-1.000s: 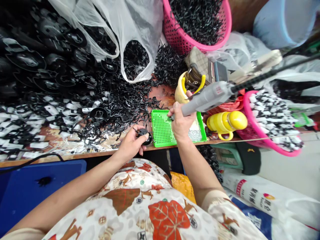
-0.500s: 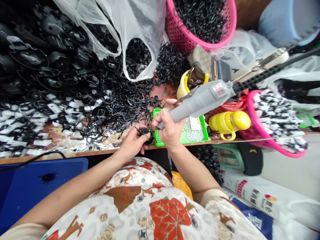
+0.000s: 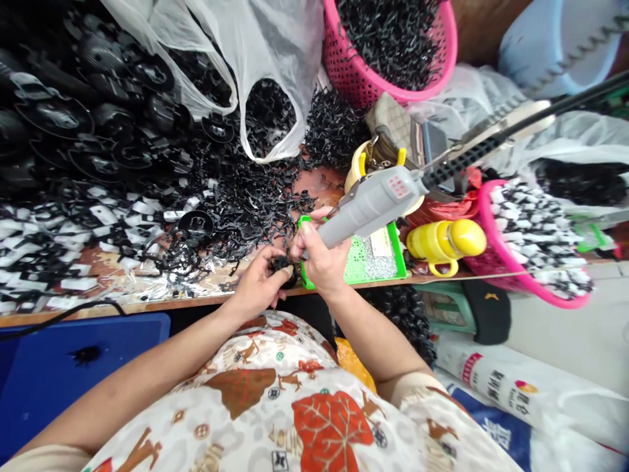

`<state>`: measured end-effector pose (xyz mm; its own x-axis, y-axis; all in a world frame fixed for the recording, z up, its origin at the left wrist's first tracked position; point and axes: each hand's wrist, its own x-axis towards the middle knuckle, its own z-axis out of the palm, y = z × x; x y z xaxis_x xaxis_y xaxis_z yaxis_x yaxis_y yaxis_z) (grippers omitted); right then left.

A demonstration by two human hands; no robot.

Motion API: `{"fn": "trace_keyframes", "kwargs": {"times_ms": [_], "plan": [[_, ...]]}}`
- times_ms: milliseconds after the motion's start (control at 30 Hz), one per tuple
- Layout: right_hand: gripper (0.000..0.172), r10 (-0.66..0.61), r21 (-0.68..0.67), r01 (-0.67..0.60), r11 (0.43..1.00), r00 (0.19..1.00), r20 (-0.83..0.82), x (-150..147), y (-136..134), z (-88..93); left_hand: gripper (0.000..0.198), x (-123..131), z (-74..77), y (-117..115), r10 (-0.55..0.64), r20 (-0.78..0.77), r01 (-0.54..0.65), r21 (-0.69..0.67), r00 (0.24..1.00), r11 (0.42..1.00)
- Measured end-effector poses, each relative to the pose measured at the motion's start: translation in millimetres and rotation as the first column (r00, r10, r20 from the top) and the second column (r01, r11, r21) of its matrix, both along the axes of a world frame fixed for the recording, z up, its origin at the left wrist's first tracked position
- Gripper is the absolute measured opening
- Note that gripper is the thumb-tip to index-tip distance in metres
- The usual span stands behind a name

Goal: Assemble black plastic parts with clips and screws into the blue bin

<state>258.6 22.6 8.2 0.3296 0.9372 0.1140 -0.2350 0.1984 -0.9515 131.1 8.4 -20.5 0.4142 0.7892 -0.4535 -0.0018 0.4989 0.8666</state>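
My left hand is closed around a small round black plastic part at the front edge of the bench. My right hand grips a grey electric screwdriver, tilted with its cable end up to the right. The screwdriver's tip points left at the black part; whether it touches cannot be made out. Under and behind my right hand lies a green tray with many small silvery screws and a pale card in it.
Black and white pieces and small black clips cover the bench's left. Behind stand a plastic bag and a pink basket. To the right are a yellow bottle and another pink basket. A blue bin sits at lower left.
My right hand and the screwdriver have shifted left and slightly down, closer to the black part. My left hand keeps hold of the part in nearly the same place.
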Motion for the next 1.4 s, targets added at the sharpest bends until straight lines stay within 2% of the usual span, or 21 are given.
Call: {"fn": "trace_keyframes", "kwargs": {"times_ms": [100,200,267,367,500,733,900,1000,1133,1267,1400], "plan": [[0.039,-0.021,0.003,0.021,1.0,0.999,0.046,16.9,6.0,5.4,0.044,-0.3,1.2,-0.2,-0.006,-0.007,0.006,-0.018,1.0,1.0],[0.043,-0.196,0.08,0.188,0.979,0.974,0.114,46.9,17.1,6.3,0.042,0.5,1.8,0.8,0.017,-0.008,-0.017,-0.056,1.0,0.998],[0.043,-0.308,0.101,0.294,0.95,0.937,0.166,66.0,24.8,1.5,0.041,1.6,2.5,1.8,0.037,-0.002,-0.037,-0.091,0.999,0.995],[0.042,-0.345,0.053,0.342,0.938,0.913,0.216,81.6,32.3,-10.3,0.041,3.5,4.5,3.1,0.058,0.004,-0.057,-0.138,0.998,0.989],[0.04,-0.309,0.002,0.318,0.948,0.92,0.241,79.4,33.2,-20.0,0.042,5.0,7.1,4.0,0.071,0.009,-0.069,-0.157,0.997,0.985],[0.038,-0.298,-0.031,0.321,0.946,0.905,0.303,74.7,30.6,-17.1,0.04,3.5,6.2,3.9,0.072,0.016,-0.068,-0.181,0.997,0.981],[0.03,-0.356,0.138,0.335,0.932,0.918,0.177,62.9,26.7,-2.7,0.045,0.0,1.8,2.4,-0.009,-0.005,0.008,-0.086,1.0,0.996],[0.028,-0.254,0.186,0.246,0.951,0.967,0.023,38.5,18.8,11.3,0.047,0.1,-1.6,2.0,-0.027,-0.033,0.027,-0.012,0.999,1.0],[0.029,-0.05,0.142,0.064,0.988,0.993,-0.105,3.0,9.0,19.6,0.043,1.4,-6.8,1.5,-0.007,-0.009,0.007,0.026,1.0,1.0],[0.031,0.025,0.086,-0.016,0.996,0.994,-0.111,-13.0,7.7,13.8,0.043,0.9,-12.4,0.5,-0.019,-0.004,0.019,0.06,1.0,0.998],[0.031,0.067,0.014,-0.066,0.998,0.995,-0.077,-14.2,9.2,9.4,0.041,0.6,-16.8,-0.7,-0.005,-0.092,0.023,0.195,0.996,0.98]]}}
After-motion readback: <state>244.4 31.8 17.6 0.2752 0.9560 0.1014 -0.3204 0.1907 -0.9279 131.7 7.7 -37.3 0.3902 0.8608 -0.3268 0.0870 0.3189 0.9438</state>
